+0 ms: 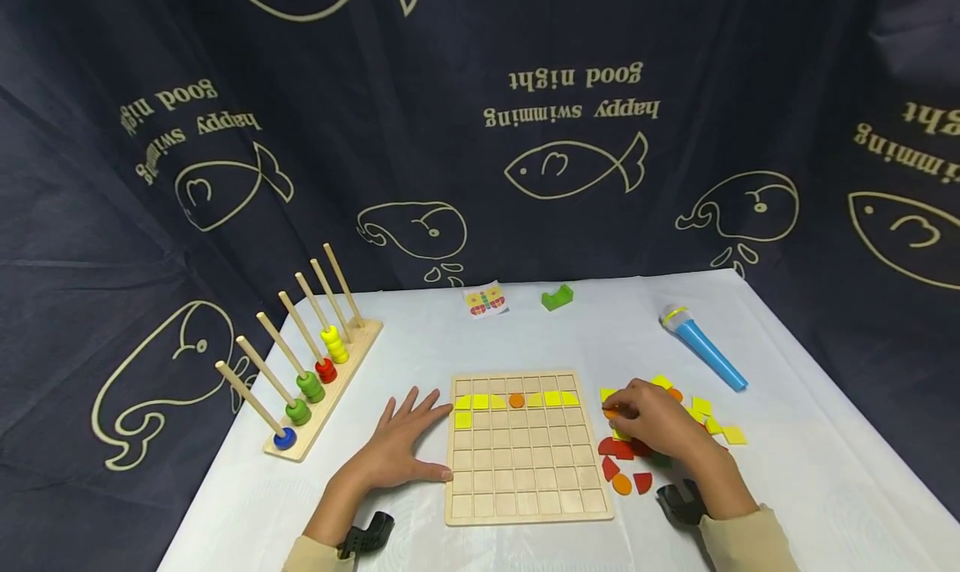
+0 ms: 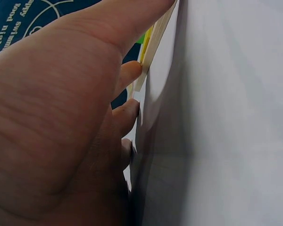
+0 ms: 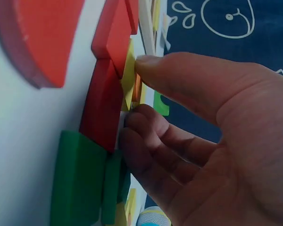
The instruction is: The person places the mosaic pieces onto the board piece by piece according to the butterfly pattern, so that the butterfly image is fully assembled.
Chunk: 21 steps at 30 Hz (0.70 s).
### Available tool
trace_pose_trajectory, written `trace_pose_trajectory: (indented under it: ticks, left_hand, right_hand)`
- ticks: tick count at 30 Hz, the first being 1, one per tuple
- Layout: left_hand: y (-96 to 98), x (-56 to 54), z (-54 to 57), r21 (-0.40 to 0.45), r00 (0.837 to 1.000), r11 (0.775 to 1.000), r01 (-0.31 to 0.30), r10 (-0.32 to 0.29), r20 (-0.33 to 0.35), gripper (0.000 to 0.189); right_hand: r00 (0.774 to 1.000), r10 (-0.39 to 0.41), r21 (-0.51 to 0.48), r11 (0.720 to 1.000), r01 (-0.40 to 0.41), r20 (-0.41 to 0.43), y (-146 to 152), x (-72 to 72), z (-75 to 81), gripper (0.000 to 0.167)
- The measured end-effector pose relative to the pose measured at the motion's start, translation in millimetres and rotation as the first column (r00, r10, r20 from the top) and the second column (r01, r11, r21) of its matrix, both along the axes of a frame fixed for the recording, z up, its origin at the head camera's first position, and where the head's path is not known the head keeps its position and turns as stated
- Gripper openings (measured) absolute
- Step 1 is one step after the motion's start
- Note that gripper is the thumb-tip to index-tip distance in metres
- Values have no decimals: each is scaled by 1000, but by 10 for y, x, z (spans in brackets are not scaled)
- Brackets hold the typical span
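Observation:
My left hand (image 1: 408, 443) lies with fingers spread at the left edge of a wooden grid board (image 1: 525, 482); its thumb and a fingertip touch that edge. The board's second row holds yellow pieces (image 1: 552, 398) and one orange disc (image 1: 517, 400). Below that row's left end sits a yellow square (image 1: 462, 421). To the right of the board, my right hand (image 1: 660, 416) pinches an orange piece (image 3: 137, 89) between thumb and fingers, low over the loose pieces. A yellow piece (image 3: 128, 77) and red pieces (image 3: 101, 101) lie right beside the fingertips.
Loose red pieces (image 1: 611, 469), yellow squares (image 1: 734, 435) and another orange disc (image 1: 622, 484) lie around the right hand. A blue toy microphone (image 1: 708, 351) is behind them. At left stands a peg rack (image 1: 322, 413) with coloured beads. A picture card (image 1: 485, 300) and green block (image 1: 557, 297) lie at the back.

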<state>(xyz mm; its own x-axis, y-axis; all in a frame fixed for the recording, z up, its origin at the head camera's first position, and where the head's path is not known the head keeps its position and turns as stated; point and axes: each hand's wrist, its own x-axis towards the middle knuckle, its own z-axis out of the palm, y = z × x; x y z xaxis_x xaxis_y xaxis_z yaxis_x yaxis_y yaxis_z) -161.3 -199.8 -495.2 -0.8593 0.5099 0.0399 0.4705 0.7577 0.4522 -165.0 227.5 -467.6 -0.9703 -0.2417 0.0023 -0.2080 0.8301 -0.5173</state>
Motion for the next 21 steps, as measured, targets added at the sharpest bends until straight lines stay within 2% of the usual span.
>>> trace_pose_trajectory:
  ticks: [13, 19, 21]
  left_hand:
    - [5, 0, -14, 2, 1000, 1000, -2, 2, 4, 101]
    - [4, -1, 2, -18, 1000, 1000, 1, -1, -2, 101]
    - [3, -1, 7, -12, 1000, 1000, 1, -1, 0, 102]
  right_hand:
    - [999, -39, 126, 991, 43, -34, -170, -52, -1, 20]
    - [995, -51, 135, 989, 63, -88, -229, -71, 24, 19]
    - [996, -47, 138, 989, 58, -78, -251, -77, 37, 21]
